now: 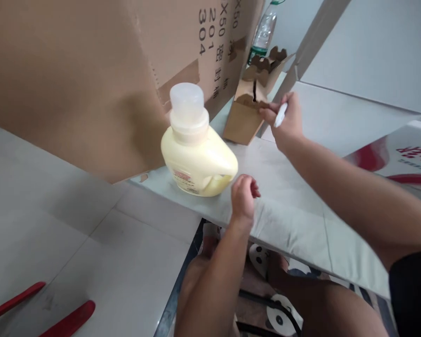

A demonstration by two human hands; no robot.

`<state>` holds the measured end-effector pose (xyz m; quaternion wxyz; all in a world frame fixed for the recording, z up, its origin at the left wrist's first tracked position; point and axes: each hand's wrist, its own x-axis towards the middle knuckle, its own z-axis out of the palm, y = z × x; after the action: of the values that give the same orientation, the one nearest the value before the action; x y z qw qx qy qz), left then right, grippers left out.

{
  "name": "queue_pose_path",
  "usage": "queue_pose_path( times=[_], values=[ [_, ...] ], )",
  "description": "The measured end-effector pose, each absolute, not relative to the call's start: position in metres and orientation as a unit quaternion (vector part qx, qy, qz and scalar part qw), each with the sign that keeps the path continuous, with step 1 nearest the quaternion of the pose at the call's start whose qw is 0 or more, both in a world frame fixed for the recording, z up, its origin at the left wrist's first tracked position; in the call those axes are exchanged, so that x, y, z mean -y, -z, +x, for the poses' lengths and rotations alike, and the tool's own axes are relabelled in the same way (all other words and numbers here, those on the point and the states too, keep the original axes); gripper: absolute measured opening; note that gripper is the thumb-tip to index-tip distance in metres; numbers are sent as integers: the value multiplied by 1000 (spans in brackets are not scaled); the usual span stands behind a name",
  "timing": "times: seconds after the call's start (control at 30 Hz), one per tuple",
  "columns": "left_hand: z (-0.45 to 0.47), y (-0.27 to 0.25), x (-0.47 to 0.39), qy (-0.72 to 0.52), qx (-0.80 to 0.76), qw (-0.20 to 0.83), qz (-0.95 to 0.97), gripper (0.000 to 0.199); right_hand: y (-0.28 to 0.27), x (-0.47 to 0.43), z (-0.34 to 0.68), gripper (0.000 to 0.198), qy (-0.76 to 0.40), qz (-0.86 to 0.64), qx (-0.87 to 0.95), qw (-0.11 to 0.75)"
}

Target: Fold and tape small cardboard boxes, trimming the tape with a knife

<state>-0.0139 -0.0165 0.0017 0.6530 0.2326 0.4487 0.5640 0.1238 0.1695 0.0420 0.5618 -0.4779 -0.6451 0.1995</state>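
1. Landmark: yellow jug, upright with its cap on, on the pale covered tabletop.
2. Right hand beyond and right of the jug, a slim white object held between its fingers. Fingertips drawn together at the near edge of the open carton; whether they also pinch the cardboard, cannot tell.
3. Left hand just right of the jug's handle. Fingers curled inward, not spread; palm hidden, so cannot tell if anything is inside.
4. Handling, my judgement: keep the white object secure while the fingertips work at the carton; touch the thin flaps lightly, as they would likely bend. The left hand could steady the carton, passing clear of the jug.
5. Around: large cardboard box rises left of and behind the jug; clear bottle behind the carton, farther from the jug; red-and-white package well to the jug's right.
6. In the way: the large box likely limits leftward room. The jug stands near the front edge; a stray elbow might tip it.
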Motion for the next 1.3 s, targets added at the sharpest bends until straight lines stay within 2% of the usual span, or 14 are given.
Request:
queue_pose_path(
  times=[0.1,0.23,0.33,0.43,0.5,0.6,0.77,0.97,1.3],
  values=[
    [-13,-1,17,-610,-458,597,251,24,-38,-84,144,44,-220,-475,582,623],
    [1,2,27,-633,-451,548,309,27,-28,20,176,40,-135,-486,510,697],
    [11,4,33,-650,-463,499,338,25,-25,85,203,37,-78,-518,482,702],
    [16,-1,31,-673,-474,426,376,10,-26,135,224,36,-35,-515,513,686],
    [19,-8,29,-669,-456,365,461,18,-30,156,232,35,-41,-498,548,671],
    [27,-14,28,-629,-407,280,600,29,-33,171,239,31,-81,-484,575,655],
    [45,-4,32,-619,-400,152,659,39,-30,170,247,29,-102,-478,566,664],
    [52,-4,32,-507,-373,153,762,54,-28,166,254,29,-112,-486,581,643],
    [48,0,35,-527,-374,112,755,58,-28,165,250,29,-113,-500,569,643]
  ],
)
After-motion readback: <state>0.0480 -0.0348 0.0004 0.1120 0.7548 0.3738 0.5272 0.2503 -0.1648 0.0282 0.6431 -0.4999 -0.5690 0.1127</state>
